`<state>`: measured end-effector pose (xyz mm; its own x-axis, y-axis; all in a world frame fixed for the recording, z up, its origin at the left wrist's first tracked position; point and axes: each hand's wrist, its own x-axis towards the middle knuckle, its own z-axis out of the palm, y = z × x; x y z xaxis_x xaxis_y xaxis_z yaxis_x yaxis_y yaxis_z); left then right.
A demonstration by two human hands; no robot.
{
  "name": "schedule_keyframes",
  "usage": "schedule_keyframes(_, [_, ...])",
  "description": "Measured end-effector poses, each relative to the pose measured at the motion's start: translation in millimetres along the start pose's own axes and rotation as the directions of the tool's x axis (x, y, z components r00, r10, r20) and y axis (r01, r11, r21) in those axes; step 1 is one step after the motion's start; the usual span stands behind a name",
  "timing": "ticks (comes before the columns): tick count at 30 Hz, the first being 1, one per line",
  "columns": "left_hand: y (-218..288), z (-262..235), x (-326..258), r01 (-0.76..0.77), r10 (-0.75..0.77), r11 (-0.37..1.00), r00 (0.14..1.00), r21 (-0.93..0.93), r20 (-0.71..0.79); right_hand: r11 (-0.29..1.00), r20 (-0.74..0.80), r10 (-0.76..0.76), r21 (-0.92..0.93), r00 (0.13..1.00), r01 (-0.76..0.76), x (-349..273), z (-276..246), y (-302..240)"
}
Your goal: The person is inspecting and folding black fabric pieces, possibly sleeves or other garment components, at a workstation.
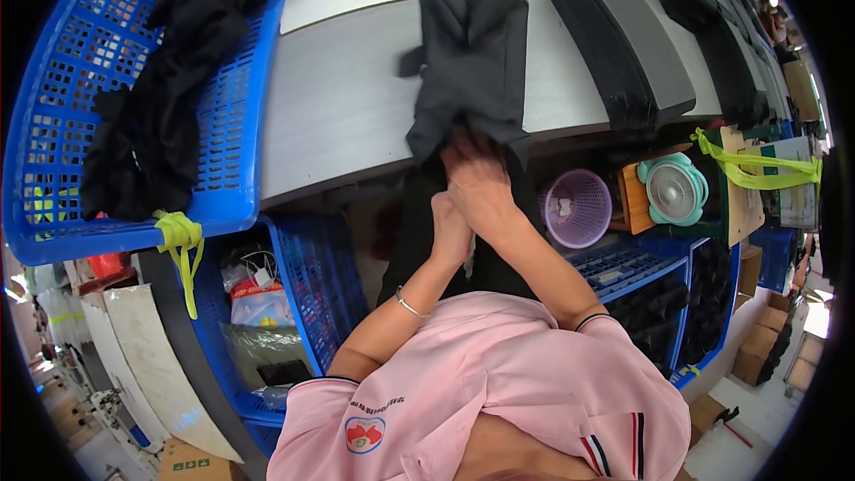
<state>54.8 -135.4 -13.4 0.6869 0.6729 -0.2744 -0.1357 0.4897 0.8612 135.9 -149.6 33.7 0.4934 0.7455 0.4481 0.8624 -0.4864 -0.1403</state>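
A black cloth piece, folded and partly blurred, lies on the grey worktable, its near end hanging over the front edge toward my lap. At that near end is my right hand, its fingers closed on the cloth with the tips partly covered by it. Tucked close against the right wrist, just nearer to me, my left hand looks curled. Its fingers are hidden, so what it may hold does not show.
A blue basket with black cloth stands at the left. Stacked black pieces lie right of the work. Below the table edge are a purple basket, a small teal fan and a blue crate.
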Motion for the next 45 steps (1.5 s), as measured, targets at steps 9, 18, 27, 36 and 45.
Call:
schedule_keyframes(9, [-11.9, -27.7, 16.1, -0.014, 0.013, 0.989, 1.0, 0.144, 0.006, 0.923, 0.321, 0.126, 0.308, 0.939, -0.23, -3.8, 38.6, 20.4])
schedule_keyframes(18, [50.7, -39.7, 37.8, -0.458, 0.633, 0.556, 0.774, 0.694, 0.004, 0.959, 0.227, 0.005, 0.274, 0.974, -0.069, -29.1, 39.4, 5.4])
schedule_keyframes(27, [90.1, -57.6, 3.3, -0.59, 0.563, 0.484, 0.775, 0.646, 0.286, 0.951, 0.348, 0.05, 0.27, 0.936, -0.151, -58.1, 47.3, 25.7])
schedule_keyframes(36, [73.5, -35.7, 124.3, -0.598, 0.295, 0.046, 0.774, 0.8, 0.561, 0.94, 0.283, 0.02, 0.321, 0.959, -0.114, -62.8, 27.1, -10.0])
schedule_keyframes(45, [66.9, -57.9, 30.2, -0.392, 0.549, 0.763, 0.813, 0.514, -0.194, 0.936, 0.07, -0.074, 0.35, 0.995, 0.045, -87.3, 29.2, 8.5])
